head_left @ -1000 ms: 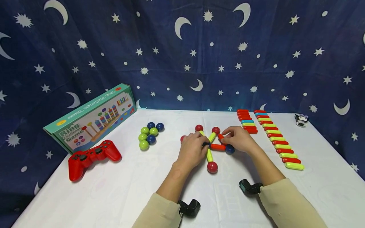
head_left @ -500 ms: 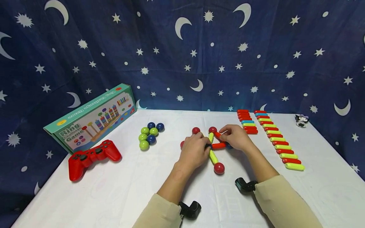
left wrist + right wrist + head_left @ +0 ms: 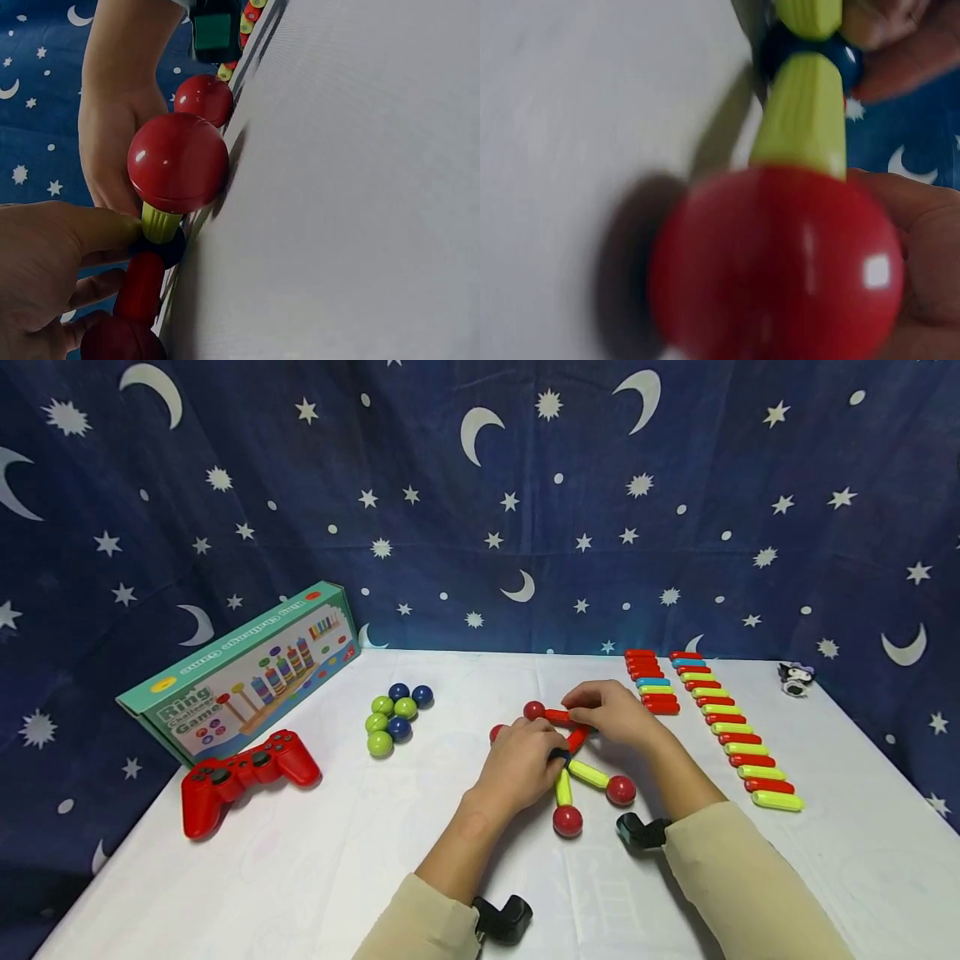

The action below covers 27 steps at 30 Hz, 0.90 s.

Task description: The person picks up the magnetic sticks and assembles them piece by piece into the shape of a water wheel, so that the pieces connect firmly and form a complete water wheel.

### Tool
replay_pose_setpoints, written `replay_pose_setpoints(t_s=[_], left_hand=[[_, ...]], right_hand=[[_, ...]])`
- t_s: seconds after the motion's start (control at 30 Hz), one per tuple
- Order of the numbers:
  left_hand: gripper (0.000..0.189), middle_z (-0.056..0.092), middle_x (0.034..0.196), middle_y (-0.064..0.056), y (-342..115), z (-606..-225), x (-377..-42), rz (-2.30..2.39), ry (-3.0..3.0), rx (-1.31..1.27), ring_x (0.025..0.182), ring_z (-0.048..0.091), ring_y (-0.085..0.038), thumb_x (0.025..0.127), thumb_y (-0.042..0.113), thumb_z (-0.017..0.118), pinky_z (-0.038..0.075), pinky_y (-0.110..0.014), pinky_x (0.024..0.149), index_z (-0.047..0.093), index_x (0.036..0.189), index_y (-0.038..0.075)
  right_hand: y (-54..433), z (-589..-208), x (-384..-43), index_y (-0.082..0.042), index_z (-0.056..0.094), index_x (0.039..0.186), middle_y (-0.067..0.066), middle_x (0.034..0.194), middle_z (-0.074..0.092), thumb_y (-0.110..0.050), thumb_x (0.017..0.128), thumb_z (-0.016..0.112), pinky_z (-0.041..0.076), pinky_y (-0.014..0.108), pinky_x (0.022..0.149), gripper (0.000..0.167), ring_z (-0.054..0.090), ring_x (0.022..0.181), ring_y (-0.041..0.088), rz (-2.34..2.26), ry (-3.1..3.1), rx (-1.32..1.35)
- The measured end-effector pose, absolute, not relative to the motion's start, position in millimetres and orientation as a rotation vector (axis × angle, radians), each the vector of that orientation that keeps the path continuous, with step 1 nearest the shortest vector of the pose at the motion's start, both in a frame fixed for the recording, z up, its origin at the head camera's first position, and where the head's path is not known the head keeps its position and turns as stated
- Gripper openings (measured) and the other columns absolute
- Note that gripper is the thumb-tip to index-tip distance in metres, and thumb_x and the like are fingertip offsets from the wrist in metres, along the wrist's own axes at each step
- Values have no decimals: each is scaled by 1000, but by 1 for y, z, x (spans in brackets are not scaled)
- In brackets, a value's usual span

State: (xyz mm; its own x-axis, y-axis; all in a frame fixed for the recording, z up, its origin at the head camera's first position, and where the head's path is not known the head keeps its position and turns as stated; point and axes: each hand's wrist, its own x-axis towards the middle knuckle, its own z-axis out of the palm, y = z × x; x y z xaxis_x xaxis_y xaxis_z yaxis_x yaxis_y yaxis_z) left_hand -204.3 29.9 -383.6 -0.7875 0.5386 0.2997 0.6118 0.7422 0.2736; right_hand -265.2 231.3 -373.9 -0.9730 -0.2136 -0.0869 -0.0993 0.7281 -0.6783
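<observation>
Gripping the navy ball (image 3: 175, 248), the left hand (image 3: 521, 766) sits well inside table edges (image 3: 465, 655).

It looks like a staged play area, with a starry curtain (image 3: 420, 452), white table (image 3: 352, 835) and game box (image 3: 251, 672).

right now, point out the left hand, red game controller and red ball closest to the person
Left hand (image 3: 522, 766), head view, back of the hand
Red game controller (image 3: 242, 768), head view, middle of its body
Red ball (image 3: 567, 821), head view, centre of its surface
</observation>
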Motion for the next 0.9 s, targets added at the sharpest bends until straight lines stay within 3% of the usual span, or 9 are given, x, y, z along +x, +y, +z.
replay_pose_setpoints(t_s=[0.23, 0.6, 0.9], left_hand=[[20, 73, 104, 1, 28, -384, -206, -557, -2777, -831, 96, 63, -19, 93, 20, 76, 47, -31, 78, 81, 113, 18], [17, 72, 101, 0, 27, -388, -207, -614, -2785, -620, 91, 60, -20, 92, 21, 79, 46, -34, 78, 82, 107, 18], [14, 71, 99, 0, 30, -388, -207, -655, -2784, -573, 87, 56, -19, 91, 22, 78, 42, -33, 77, 83, 104, 18]], right_hand=[[268, -372, -258, 1, 68, 127, 23, 126, 69, -10, 100, 63, 48, 56, 104, 30, 62, 114, 39, -1093, 2979, -152], [309, -374, -251, 3, 57, 141, 32, 140, 52, -12, 96, 67, 44, 70, 104, 48, 44, 129, 52, -598, 3061, 211], [309, -370, -250, 6, 65, 131, 30, 126, 62, -11, 93, 72, 49, 66, 97, 43, 52, 120, 49, -475, 3038, 131]])
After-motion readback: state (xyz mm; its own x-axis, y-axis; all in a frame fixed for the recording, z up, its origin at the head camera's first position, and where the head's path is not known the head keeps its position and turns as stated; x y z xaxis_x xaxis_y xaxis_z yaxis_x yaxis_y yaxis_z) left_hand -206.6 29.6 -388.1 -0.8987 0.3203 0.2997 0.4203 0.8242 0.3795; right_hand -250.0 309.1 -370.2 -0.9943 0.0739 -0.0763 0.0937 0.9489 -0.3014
